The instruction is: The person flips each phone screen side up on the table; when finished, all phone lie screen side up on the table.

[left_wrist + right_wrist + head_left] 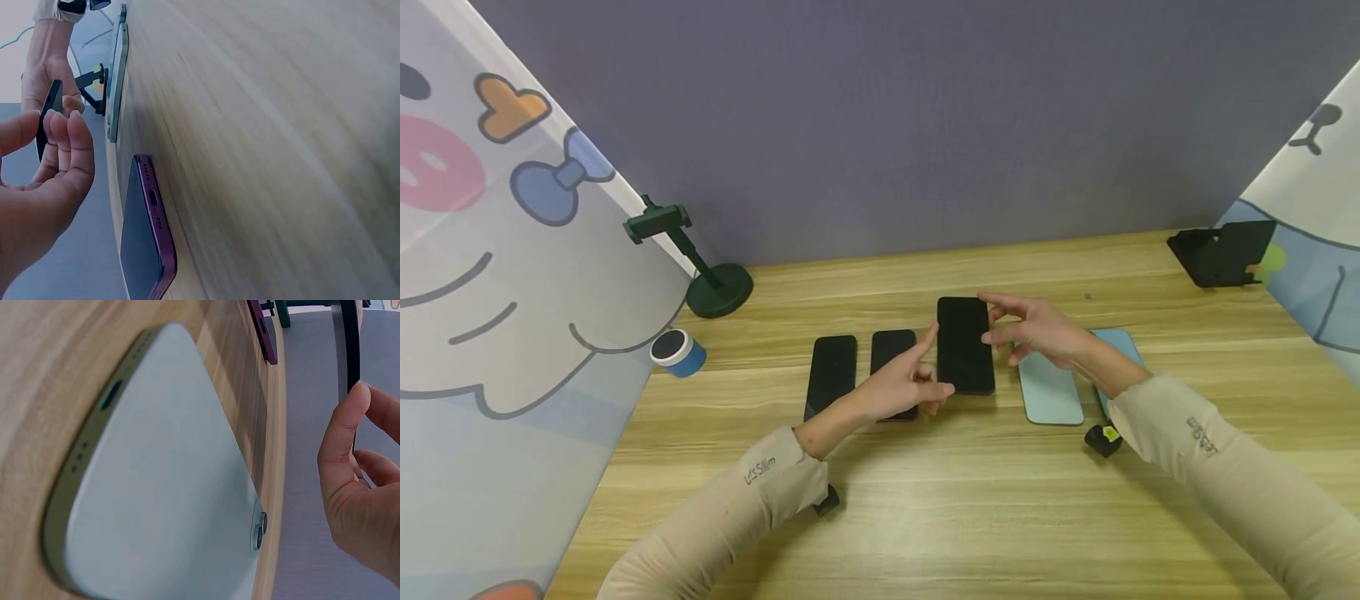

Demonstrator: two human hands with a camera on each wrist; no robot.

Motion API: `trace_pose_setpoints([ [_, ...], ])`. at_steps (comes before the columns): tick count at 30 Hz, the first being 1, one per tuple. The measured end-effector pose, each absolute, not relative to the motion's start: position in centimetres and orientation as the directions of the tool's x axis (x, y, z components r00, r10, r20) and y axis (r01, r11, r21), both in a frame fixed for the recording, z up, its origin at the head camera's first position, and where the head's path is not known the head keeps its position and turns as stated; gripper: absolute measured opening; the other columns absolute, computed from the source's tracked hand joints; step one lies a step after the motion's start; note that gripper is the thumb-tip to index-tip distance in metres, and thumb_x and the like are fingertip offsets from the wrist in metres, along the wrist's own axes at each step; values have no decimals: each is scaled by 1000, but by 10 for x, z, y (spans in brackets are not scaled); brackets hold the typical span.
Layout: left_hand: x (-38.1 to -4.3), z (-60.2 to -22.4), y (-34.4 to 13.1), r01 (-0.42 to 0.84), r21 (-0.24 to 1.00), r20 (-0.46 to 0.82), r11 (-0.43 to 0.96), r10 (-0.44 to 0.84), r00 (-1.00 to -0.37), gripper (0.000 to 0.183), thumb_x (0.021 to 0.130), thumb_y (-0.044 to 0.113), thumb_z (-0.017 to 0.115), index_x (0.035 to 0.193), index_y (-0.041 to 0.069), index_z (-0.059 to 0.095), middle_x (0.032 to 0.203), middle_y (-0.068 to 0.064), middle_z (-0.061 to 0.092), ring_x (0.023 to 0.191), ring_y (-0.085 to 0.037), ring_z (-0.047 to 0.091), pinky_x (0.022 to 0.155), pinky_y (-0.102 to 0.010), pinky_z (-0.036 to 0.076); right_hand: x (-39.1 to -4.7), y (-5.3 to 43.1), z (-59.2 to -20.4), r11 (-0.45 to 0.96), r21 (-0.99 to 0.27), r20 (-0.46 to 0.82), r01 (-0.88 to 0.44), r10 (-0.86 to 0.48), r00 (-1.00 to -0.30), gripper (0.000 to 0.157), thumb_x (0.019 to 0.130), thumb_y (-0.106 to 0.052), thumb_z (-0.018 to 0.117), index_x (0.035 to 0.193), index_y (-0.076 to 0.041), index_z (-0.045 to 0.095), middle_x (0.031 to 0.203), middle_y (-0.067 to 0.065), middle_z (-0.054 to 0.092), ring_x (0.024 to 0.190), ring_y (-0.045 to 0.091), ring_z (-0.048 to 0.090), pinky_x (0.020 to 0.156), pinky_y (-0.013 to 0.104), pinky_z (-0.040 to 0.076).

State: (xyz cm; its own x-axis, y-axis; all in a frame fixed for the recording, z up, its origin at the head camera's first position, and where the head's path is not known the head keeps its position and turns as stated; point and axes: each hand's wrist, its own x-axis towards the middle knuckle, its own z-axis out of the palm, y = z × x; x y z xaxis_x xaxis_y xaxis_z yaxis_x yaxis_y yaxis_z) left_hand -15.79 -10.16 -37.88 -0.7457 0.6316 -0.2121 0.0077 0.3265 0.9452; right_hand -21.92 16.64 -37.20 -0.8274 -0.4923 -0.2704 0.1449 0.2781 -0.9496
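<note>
A black phone [964, 346] is held above the table between both hands, dark face up in the head view. My left hand [898, 387] grips it at the left edge and lower corner, thumb and fingers pinching it. With thumb and fingertips, my right hand [1037, 333] pinches its right edge. In the right wrist view the held phone [347, 350] appears edge-on. Beside my left hand lie two dark-faced phones [831, 375], one partly hidden under the hand; the purple-edged phone [147, 231] shows close in the left wrist view. Below my right hand lies a pale green phone [156, 469], back up.
A light blue phone [1120, 343] lies partly behind the right forearm. At the back left stand a dark green phone stand [718, 287] and a blue-and-white round container [679, 352]. A black folding stand [1221, 254] is at the back right. A grey partition [887, 125] closes off the table's far side.
</note>
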Motion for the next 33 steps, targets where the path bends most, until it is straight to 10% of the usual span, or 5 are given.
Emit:
trace_pose_setpoints([
  [20, -157, -387, -106, 14, 916, -275, 401, 651, -707, 101, 98, 29, 66, 160, 27, -13, 70, -9, 63, 65, -31, 61, 59, -29, 41, -215, 164, -374, 316, -934, -314, 168, -501, -806, 82, 93, -13, 71, 161, -12, 25, 124, 13, 43, 74, 15, 59, 57, 28, 55],
  [33, -157, -384, -102, -88, 878, -392, 470, 605, -693, 99, 98, 25, 67, 161, 15, -8, 75, -15, 67, 63, -18, 62, 67, -29, 55, -218, 158, -384, 400, -892, -408, 213, -504, -761, 83, 94, -15, 70, 161, -11, 22, 110, 9, 48, 72, 15, 57, 59, 27, 55],
])
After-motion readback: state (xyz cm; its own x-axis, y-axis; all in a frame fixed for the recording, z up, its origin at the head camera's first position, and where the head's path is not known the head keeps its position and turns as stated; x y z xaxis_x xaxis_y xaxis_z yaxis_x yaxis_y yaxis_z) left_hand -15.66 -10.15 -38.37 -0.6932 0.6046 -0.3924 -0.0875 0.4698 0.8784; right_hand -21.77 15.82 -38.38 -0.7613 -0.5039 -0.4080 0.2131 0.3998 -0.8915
